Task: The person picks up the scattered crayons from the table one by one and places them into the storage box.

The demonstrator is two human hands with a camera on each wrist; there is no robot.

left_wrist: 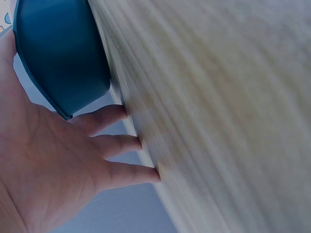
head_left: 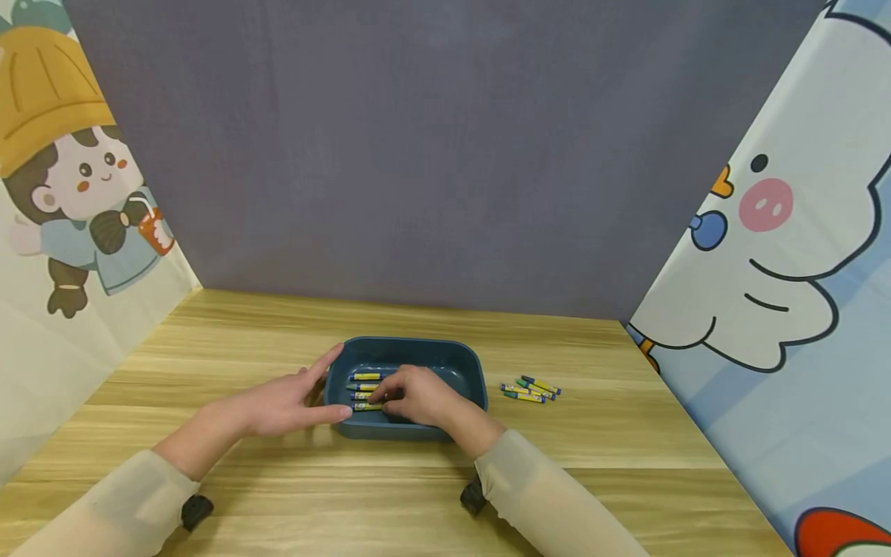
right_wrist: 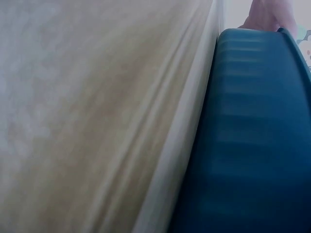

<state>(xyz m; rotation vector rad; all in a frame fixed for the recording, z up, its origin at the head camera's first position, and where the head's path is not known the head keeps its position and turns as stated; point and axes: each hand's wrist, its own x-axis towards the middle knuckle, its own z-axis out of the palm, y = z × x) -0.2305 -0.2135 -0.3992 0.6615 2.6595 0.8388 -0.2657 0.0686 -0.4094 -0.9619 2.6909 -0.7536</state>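
Observation:
A dark blue-green plastic bin (head_left: 431, 431) stands on the table. In its left part, several crayons (head_left: 366, 377) with yellow wrappers lie side by side in a column. My left hand (head_left: 281, 404) spans the bin's left end, its thumb and index finger at the rim; in the left wrist view, other fingers (left_wrist: 131, 173) reach down to the tabletop. Inside the bin my right hand (head_left: 421, 398) pinches the right end of the nearest crayon (head_left: 365, 407) between thumb and index finger. The right wrist view shows the bin's outer wall (right_wrist: 248, 141) but not that hand's fingers.
To the right of the bin, several more crayons (head_left: 532, 389) lie in a loose pile on the wooden table (head_left: 592, 480). A grey panel (head_left: 418, 155) rises behind the table, and cartoon-printed panels (head_left: 800, 309) flank it.

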